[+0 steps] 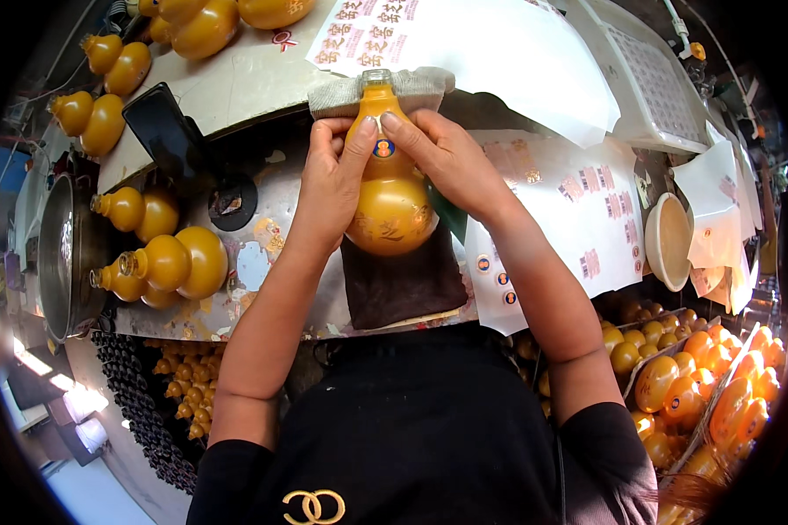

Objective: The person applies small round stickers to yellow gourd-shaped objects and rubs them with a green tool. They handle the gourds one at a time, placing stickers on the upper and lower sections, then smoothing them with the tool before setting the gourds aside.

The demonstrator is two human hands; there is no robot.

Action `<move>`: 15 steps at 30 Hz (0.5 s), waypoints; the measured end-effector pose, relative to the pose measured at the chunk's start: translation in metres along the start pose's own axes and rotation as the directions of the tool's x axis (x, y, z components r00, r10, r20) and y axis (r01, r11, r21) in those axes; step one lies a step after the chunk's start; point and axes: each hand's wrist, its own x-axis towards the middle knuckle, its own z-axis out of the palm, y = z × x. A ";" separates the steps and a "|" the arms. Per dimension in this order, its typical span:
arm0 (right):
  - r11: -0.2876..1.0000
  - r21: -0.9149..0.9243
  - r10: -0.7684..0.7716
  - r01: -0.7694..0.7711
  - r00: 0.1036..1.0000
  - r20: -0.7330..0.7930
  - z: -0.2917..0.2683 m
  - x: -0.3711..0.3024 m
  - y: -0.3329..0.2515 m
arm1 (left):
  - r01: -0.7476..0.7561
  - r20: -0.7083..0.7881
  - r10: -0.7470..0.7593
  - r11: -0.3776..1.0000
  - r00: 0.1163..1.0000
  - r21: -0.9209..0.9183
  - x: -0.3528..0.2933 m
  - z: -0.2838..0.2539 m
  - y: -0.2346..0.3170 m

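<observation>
Thumbs of left hand (pixel 331 179) and right hand (pixel 442 157), both clasping the glossy orange gourd-shaped bottle (pixel 392 206) above the dark brown cloth (pixel 403 284), press its small round sticker (pixel 383 148), which uneven pressure might wrinkle or skew.

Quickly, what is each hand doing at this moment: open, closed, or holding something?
Left hand: closed on the orange gourd-shaped bottle, thumb near its round sticker.
Right hand: closed on the same bottle's neck.
</observation>
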 end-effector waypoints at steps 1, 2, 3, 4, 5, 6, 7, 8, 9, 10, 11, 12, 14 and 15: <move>1.000 0.025 0.004 -0.004 1.000 0.003 0.000 0.000 0.002 | -0.007 -0.009 0.006 1.000 1.000 -0.016 0.000 0.000 -0.001; 0.999 0.049 0.008 -0.008 1.000 0.007 0.001 0.000 0.004 | -0.004 -0.006 0.004 1.000 1.000 -0.013 0.000 0.000 -0.001; 0.997 0.072 0.009 -0.009 1.000 0.009 0.001 0.001 0.006 | -0.004 -0.003 0.004 1.000 1.000 -0.011 0.000 -0.001 -0.001; 0.997 0.081 0.012 -0.013 1.000 0.016 0.000 0.001 0.006 | -0.004 0.000 0.004 1.000 1.000 -0.009 0.000 -0.002 -0.002; 0.996 0.090 0.014 -0.016 1.000 0.022 -0.001 0.002 0.006 | -0.004 0.002 0.004 1.000 1.000 -0.006 0.000 -0.003 -0.002; 0.995 0.099 0.017 -0.020 0.999 0.029 -0.002 0.001 0.006 | -0.003 0.005 0.003 1.000 1.000 -0.004 0.001 -0.004 -0.003; 0.974 0.212 0.078 -0.084 0.996 0.037 -0.003 0.000 0.005 | -0.002 0.008 0.002 1.000 1.000 -0.002 0.001 -0.005 -0.003; 0.936 0.321 0.136 -0.146 0.989 0.052 -0.004 -0.003 0.005 | 0.027 0.044 -0.026 0.999 0.999 -0.037 0.002 -0.010 -0.005; 0.883 0.423 0.190 -0.204 0.979 0.075 -0.006 -0.005 0.005 | 0.055 0.078 -0.050 0.996 0.996 -0.072 0.003 -0.016 -0.006; 0.794 0.551 0.242 -0.257 0.965 0.102 -0.009 -0.008 0.004 | 0.085 0.112 -0.073 0.991 0.991 -0.106 0.003 -0.019 -0.005; 0.683 0.665 0.287 -0.303 0.948 0.137 -0.015 -0.014 0.005 | 0.074 0.134 -0.061 0.993 0.989 -0.087 0.001 -0.019 -0.004; 0.556 0.758 0.326 -0.342 0.928 0.179 -0.021 -0.020 0.007 | 0.061 0.154 -0.049 0.996 0.987 -0.072 -0.003 -0.017 -0.001; 0.356 0.883 0.277 -0.305 0.937 0.212 -0.029 -0.033 0.002 | 0.030 0.177 -0.018 0.997 0.984 -0.065 -0.008 -0.014 0.000; 0.462 0.861 0.229 -0.212 0.967 0.115 -0.029 -0.037 -0.003 | 0.013 0.184 0.000 0.998 0.983 -0.068 -0.009 -0.014 -0.003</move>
